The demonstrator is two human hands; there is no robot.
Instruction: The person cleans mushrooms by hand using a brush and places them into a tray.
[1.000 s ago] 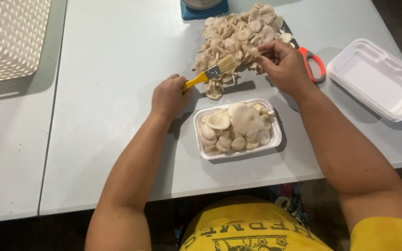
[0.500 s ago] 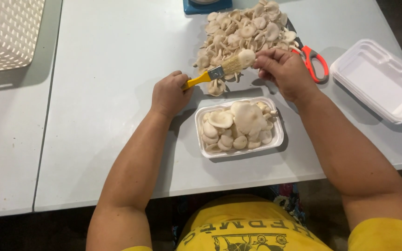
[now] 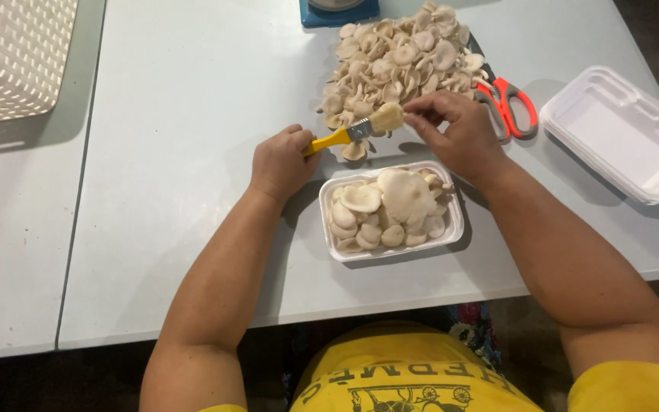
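We've got a pale grey bench (image 3: pixel 177 152), w/ a seam line running down its left part. On it: a loose heap of mushrooms (image 3: pixel 398 61) at top centre, a white foam tray (image 3: pixel 451 229) packed w/ mushrooms near the front edge, orange-handled scissors (image 3: pixel 509 107) just right of the heap, empty white foam trays (image 3: pixel 619 133) far right, a white perforated basket (image 3: pixel 9 53) top left, a blue-based item (image 3: pixel 337 11) at the top edge, mostly cut off.
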